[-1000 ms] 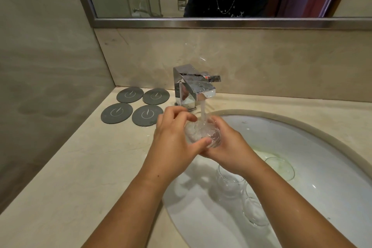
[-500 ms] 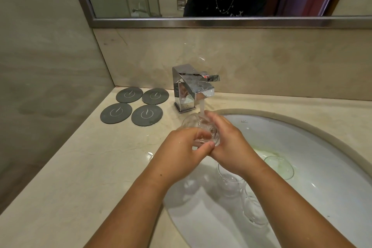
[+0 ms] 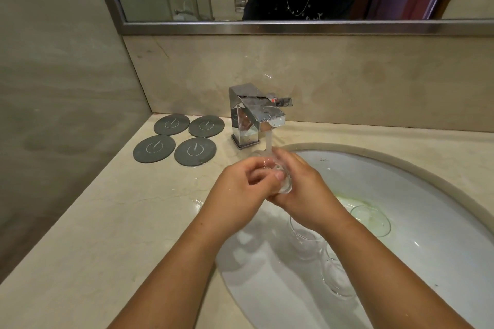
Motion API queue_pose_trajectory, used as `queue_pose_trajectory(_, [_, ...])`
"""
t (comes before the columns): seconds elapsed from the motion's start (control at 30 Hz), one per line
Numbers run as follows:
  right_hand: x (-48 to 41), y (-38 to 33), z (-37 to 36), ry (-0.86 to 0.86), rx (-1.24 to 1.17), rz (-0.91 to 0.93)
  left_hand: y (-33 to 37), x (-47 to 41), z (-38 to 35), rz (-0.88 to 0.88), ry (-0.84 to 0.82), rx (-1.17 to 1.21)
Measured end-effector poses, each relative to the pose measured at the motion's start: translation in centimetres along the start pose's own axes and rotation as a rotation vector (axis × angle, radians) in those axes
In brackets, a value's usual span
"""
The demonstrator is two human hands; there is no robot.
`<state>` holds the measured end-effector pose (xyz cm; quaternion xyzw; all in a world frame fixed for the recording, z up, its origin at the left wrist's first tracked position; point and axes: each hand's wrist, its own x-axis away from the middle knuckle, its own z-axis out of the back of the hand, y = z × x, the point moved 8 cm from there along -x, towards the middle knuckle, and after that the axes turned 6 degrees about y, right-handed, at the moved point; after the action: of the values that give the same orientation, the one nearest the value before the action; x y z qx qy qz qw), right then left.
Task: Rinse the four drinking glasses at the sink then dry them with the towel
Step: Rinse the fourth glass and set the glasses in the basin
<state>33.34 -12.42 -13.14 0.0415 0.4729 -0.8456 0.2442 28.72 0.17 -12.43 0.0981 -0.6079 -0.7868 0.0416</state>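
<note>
Water runs from the chrome faucet (image 3: 256,115) onto a clear drinking glass (image 3: 284,185), which I hold over the left side of the white sink (image 3: 433,195). My left hand (image 3: 240,189) curls round the glass from the left, its thumb on the wall. From the right, my right hand (image 3: 302,181) wraps round it. Three more clear glasses sit in the basin: one (image 3: 370,220) to the right of my right wrist, one (image 3: 304,244) half hidden under that wrist, one (image 3: 338,280) lying nearer me. No towel is in view.
Several round grey coasters (image 3: 175,141) lie on the beige stone counter (image 3: 107,222) left of the faucet. A tiled wall closes the left side, and a framed mirror (image 3: 294,27) runs above the backsplash. A small puddle (image 3: 196,201) lies on the counter by the basin edge.
My left hand has dropped from over the top of the glass to its side, fingers curling lower. Both hands and the glass stayed under the stream, shifting slightly toward the faucet.
</note>
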Motion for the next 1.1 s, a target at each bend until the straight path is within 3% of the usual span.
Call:
queue_pose_trajectory(0.1, [-0.1,-0.2,-0.3,-0.003,-0.004,0.042,-0.2,0.1,-0.3,0.071,-0.006,0.108])
queue_pose_trajectory(0.27, [-0.1,-0.2,-0.7,-0.001,0.003,0.084,0.2,0.3,-0.5,-0.01,-0.016,-0.085])
queue_pose_trajectory(0.53, [-0.2,2.1,0.4,0.088,-0.299,-0.206,2.8,0.8,1.1,-0.274,0.194,-0.453])
queue_pose_trajectory(0.67, [0.0,1.8,-0.3,0.018,-0.512,-0.274,1.7,0.5,1.4,-0.142,0.174,-0.356])
queue_pose_trajectory(0.9, [0.4,1.1,-1.5,-0.162,-0.556,-0.31,0.1,0.3,1.1,0.028,0.116,-0.13])
queue_pose_trajectory(1.1, [0.8,0.7,-1.9,-0.217,-0.537,-0.352,0.3,0.5,0.8,0.028,0.084,-0.087])
